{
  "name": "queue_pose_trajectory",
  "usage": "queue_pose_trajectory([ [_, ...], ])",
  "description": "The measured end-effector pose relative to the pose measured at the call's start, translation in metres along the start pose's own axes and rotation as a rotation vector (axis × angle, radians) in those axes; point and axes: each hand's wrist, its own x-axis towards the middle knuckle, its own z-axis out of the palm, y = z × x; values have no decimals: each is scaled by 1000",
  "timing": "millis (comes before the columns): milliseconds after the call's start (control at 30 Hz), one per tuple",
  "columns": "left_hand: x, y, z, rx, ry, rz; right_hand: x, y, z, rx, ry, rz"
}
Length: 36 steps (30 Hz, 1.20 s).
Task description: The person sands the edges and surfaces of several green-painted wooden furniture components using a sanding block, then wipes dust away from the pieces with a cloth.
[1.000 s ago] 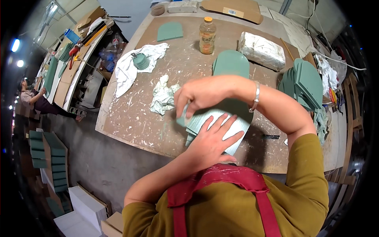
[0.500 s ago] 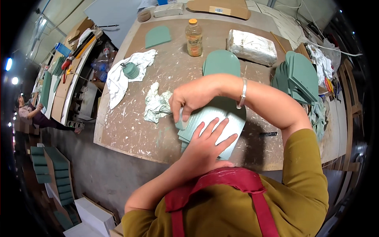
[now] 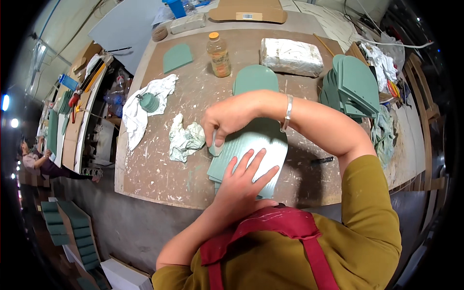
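A stack of flat green panels [image 3: 273, 157] lies on the table in front of me, its layers fanned out along the left side. My left hand [image 3: 241, 181] rests flat on the top panel with its fingers spread. Reaching across from the right, my right hand [image 3: 227, 123] pinches a small pale flat piece [image 3: 215, 149] against the stack's left edge. What that piece is made of I cannot make out. Past my right forearm, a green panel with a rounded end [image 3: 256, 79] shows, partly covered by the arm.
Left of the stack lie a crumpled rag [image 3: 186, 137] and a white cloth [image 3: 137, 118] bearing a small green stack of discs [image 3: 149, 103]. Farther back stand a bottle [image 3: 220, 58] and a white wrapped block [image 3: 291, 57]. More green panels [image 3: 355, 84] lean at the right.
The whole view has shifted a little. My right hand has slid the pale piece along the stack's left edge, away from me. My left hand stays on the top panel.
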Motion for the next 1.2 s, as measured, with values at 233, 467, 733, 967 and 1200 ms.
queue_pose_trajectory([
  [233,0,2,0,37,44,-2,-73,19,-5,-32,412,287],
  [467,-3,3,3,36,24,-22,-131,8,27,89,751,501],
  [733,-1,4,7,84,28,-15,-105,1,50,-90,876,493],
  [967,-3,4,9,43,22,-38,-153,-23,129,154,1278,593],
  [1200,17,-33,-25,87,1,64,-167,-36,131,129,1309,468],
])
